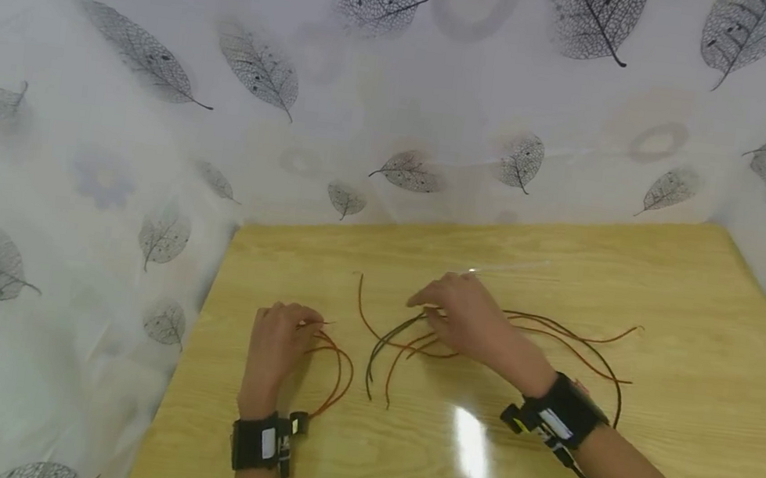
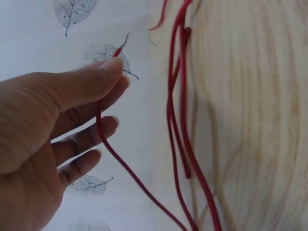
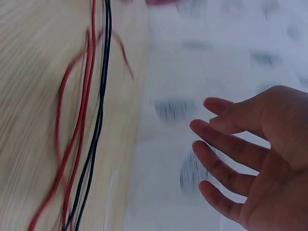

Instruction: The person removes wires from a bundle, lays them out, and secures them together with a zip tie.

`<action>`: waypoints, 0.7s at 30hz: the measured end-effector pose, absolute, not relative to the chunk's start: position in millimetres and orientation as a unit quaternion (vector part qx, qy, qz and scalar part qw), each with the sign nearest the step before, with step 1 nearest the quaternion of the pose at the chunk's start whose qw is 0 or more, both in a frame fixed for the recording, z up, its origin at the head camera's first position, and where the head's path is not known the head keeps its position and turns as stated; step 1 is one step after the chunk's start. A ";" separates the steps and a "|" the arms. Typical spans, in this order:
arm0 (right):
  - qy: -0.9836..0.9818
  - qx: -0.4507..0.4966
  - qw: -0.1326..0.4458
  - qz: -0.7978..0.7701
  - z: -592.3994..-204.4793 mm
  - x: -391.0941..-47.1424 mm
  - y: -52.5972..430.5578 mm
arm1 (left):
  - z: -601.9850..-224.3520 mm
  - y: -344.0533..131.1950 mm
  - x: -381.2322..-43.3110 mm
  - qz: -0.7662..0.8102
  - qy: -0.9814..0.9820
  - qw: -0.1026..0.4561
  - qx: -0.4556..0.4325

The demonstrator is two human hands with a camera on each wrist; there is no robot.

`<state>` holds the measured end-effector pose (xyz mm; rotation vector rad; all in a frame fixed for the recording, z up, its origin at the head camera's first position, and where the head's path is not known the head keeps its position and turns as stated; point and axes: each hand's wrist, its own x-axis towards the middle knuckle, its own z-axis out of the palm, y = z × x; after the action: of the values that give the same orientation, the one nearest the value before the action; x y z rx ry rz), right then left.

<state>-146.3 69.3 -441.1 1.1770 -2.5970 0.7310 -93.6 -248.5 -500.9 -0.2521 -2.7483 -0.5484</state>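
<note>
My left hand (image 1: 275,341) pinches a red wire (image 2: 122,166) between thumb and forefinger, close to its end. Twisted bare strands (image 2: 125,41) stick out past the fingertips there. Other red wires (image 2: 187,120) run beside that hand in the left wrist view. Over the middle of the table, my right hand (image 1: 469,316) has its fingers loosely bent with nothing between them, as the right wrist view shows. Black wires (image 3: 100,110) and red wires (image 3: 79,125) lie below and beside it, apart from the fingers.
The wires rest on a wood-grain table (image 1: 701,307). A thin clear strip (image 1: 514,268) lies behind the right hand. White leaf-patterned sheeting (image 1: 441,104) rises along the table's back and sides. Cables from the wrist cameras trail along both forearms.
</note>
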 end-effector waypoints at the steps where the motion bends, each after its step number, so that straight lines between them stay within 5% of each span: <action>1: -0.880 0.402 0.087 0.238 -441.4 -146.8 51.9 | -498.7 -248.6 -93.1 -0.193 -0.962 0.169 -0.093; 9: -0.886 0.431 0.015 0.169 -459.4 -144.8 -44.0 | -489.1 -242.8 -89.8 -0.208 -0.945 0.213 -0.136; 21: -0.882 0.437 0.113 0.136 -465.4 -145.4 -59.0 | -490.1 -254.5 -83.6 -0.218 -0.929 0.262 -0.144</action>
<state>-145.4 -59.0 -465.4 1.2835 -2.5873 0.4000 -83.6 -254.5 -490.1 -0.3889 -2.5130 -0.5900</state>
